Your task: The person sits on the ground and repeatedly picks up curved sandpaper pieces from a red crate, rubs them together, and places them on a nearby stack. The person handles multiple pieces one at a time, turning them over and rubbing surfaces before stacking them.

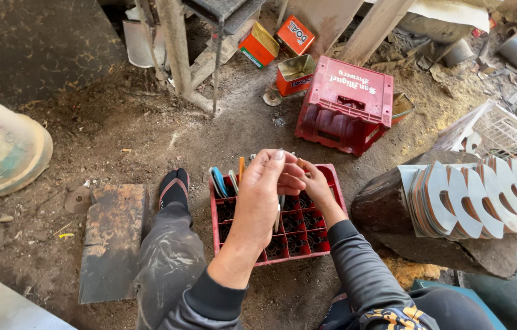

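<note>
Both my hands meet above a red compartment crate (326, 244) that stands on the dirt floor between my legs. My left hand (261, 192) is raised over it with fingers curled around a thin flat piece, seen edge-on. My right hand (313, 182) touches the same piece from the right, fingertips pinching near it. Several thin curved sheet pieces (225, 181), blue, orange and silver, stand upright in the crate's far-left cells. On a dark rock (387, 211) to the right lies a fanned row of cut metal pieces (472, 201) with curved notches.
An upside-down red crate (347, 104) lies beyond. Orange tin boxes (295, 73) sit near wooden posts (176, 49). A white plastic basket (503, 131) is at right, a rusty plate (112, 235) at left, my sandalled foot (175, 188) beside it, a large worn round object (2, 150) far left.
</note>
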